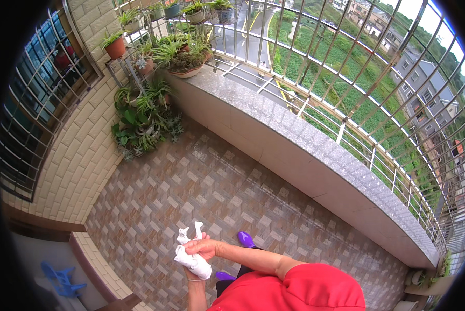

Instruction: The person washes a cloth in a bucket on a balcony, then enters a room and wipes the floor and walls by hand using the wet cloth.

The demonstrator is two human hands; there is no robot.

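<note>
A crumpled white cloth [193, 262], perhaps a glove or gloves, is between my two hands, low in the view. My right hand [202, 248] reaches in from the right and grips its upper part between thumb and fingers. Two narrow white ends stick out past those fingers. My left hand [188, 273] holds the thick lower bundle from beneath. Most of that hand is hidden by the cloth, and a thin band circles its wrist. Both hands are above the tiled floor [158, 202].
Purple shoes [246, 239] show below me. A granite-topped low wall [279, 112] and metal bars [326, 70] run along the right. Potted plants [147, 112] fill the far corner. A blue plastic stool [63, 280] lies at lower left, beyond a raised sill [100, 268].
</note>
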